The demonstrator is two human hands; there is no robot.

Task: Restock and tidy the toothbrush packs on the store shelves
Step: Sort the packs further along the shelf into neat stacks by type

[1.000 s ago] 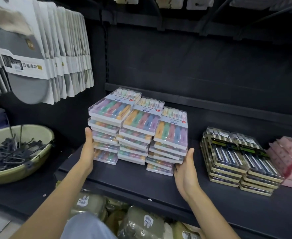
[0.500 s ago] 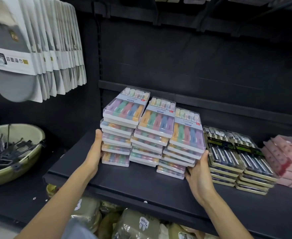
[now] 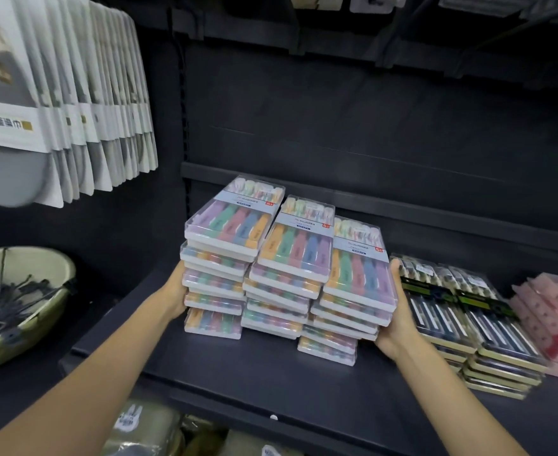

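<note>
On the dark shelf (image 3: 271, 386) in front of us stand three stacks of pastel toothbrush packs (image 3: 287, 274), side by side and touching, each pack a clear case showing five coloured handles. We have a hand on either side of the group. Our left hand (image 3: 175, 291) lies flat against the outer side of the left stack, fingers straight and pressed to the pack edges about halfway up. Our right hand (image 3: 399, 317) presses the outer side of the right stack in the same way, palm inward, fingers pointing up along the edges; it holds nothing, only pushing. The stacks are uneven, several packs jutting out at small angles. Just beside our right hand, on the same shelf, sit two stacks of dark toothbrush packs (image 3: 475, 324) with pale rims, and farther right a pile of pink packs (image 3: 554, 311). To the left, hanging white-carded packages (image 3: 83, 103) fill the upper corner, and below them a green bowl (image 3: 40, 320) holds dark hooks (image 3: 4, 304).
</note>
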